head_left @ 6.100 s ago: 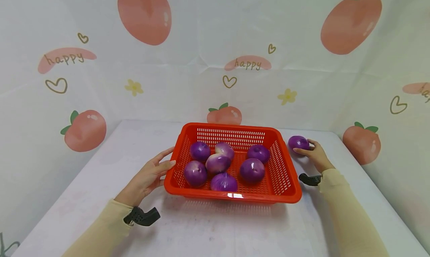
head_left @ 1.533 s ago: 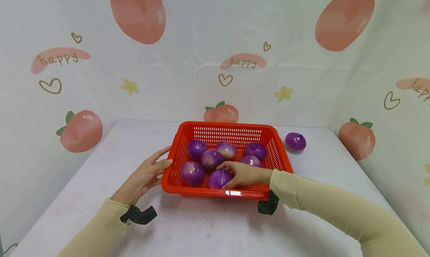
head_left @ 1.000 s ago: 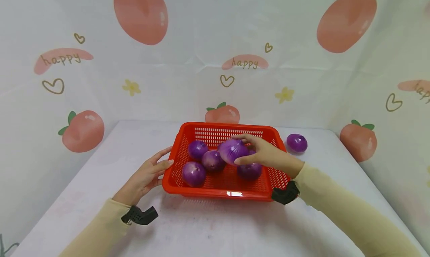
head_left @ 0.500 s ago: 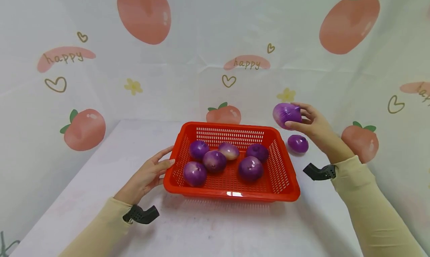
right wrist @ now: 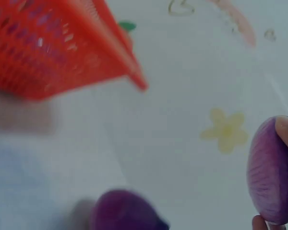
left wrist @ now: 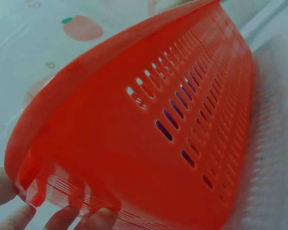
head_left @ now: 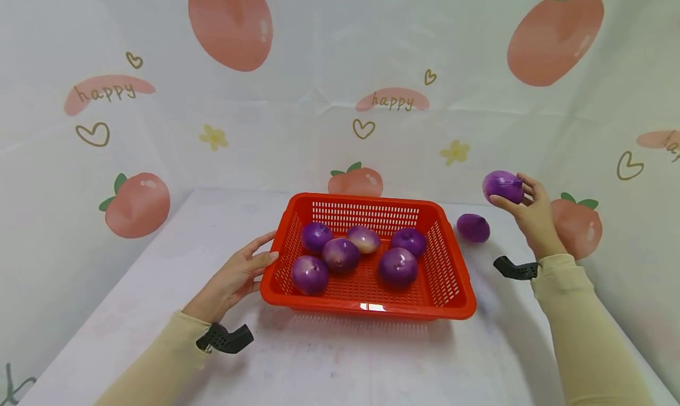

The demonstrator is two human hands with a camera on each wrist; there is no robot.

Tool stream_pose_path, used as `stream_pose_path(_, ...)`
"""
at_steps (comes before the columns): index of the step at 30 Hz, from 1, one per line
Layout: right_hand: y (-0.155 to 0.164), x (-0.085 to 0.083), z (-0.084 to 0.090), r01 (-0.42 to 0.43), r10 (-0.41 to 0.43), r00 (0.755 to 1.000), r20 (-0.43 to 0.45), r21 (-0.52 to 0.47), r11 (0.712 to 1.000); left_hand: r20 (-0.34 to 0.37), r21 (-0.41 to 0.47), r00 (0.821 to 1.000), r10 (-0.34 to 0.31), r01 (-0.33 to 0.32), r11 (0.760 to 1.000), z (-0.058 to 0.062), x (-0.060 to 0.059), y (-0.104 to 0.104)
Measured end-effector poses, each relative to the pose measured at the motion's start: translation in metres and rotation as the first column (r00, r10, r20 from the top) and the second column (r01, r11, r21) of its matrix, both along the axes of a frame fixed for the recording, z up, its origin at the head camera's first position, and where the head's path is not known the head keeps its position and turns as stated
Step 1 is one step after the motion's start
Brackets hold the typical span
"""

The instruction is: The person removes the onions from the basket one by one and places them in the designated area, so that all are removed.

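My right hand [head_left: 531, 208] holds a red onion [head_left: 502, 186] up beyond the red basket [head_left: 446, 264], above another onion [head_left: 473, 228] lying on the counter [head_left: 340, 359]. My left hand [head_left: 234, 279], fingers straight, rests against the basket's left wall.

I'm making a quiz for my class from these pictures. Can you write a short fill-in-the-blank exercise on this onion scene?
1. The right hand holds a purple onion in the ____.
2. The red basket contains ____ onions.
3. The left hand rests against the basket's ____ end.
4. One onion lies on the white table, to the ____ of the basket.

Missing words: air; five; left; right
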State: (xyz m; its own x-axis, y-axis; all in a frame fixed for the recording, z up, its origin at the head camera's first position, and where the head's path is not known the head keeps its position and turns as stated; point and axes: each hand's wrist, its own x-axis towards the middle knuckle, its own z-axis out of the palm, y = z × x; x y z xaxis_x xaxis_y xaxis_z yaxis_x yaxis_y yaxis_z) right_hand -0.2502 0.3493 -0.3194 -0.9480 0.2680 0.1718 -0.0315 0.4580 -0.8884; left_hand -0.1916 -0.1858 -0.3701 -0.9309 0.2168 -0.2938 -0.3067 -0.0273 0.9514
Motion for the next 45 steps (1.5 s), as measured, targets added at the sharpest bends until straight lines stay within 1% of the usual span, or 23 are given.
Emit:
stream_pose_path(5, 0.018, -0.006, -0.021, 0.046, -0.047, 0.998, 0.034, 0.023, 0.999, 0.003, 0.001, 1.000, 0.005, -0.005, 1.000, 0.000, 0.000, 0.000)
stream_pose_path(10, 0.036, -0.007, -0.036, 0.051, -0.052, 0.994, 0.097, 0.014, 0.999, 0.005, -0.007, 1.000, 0.008, -0.008, 1.000, -0.001, -0.001, 0.001)
stream_pose_path(14, 0.046, -0.006, -0.047, 0.055, -0.059, 0.987, 0.149, 0.030, 0.998, 0.005, -0.016, 1.000, 0.015, -0.014, 1.000, -0.001, -0.001, 0.001)
stream_pose_path(23, 0.059, -0.007, -0.072, 0.108, -0.127, 0.971, 0.203, 0.105, 0.989, 0.001, -0.013, 1.000, 0.011, -0.011, 1.000, -0.002, -0.001, 0.002)
stream_pose_path(29, 0.058, -0.006, -0.080, 0.106, -0.137, 0.964, 0.229, 0.141, 0.984, -0.007, -0.018, 1.000, 0.006, -0.006, 1.000, -0.002, 0.000, 0.001)
stream_pose_path(38, 0.051, -0.008, -0.083, 0.100, -0.138, 0.965, 0.222, 0.174, 0.980, -0.004, -0.017, 1.000, 0.005, -0.005, 1.000, -0.001, 0.000, 0.002)
stream_pose_path(45, 0.050, -0.010, -0.084, 0.098, -0.141, 0.945, 0.295, 0.155, 0.983, -0.016, 0.009, 1.000, -0.007, 0.007, 1.000, -0.001, 0.001, 0.000)
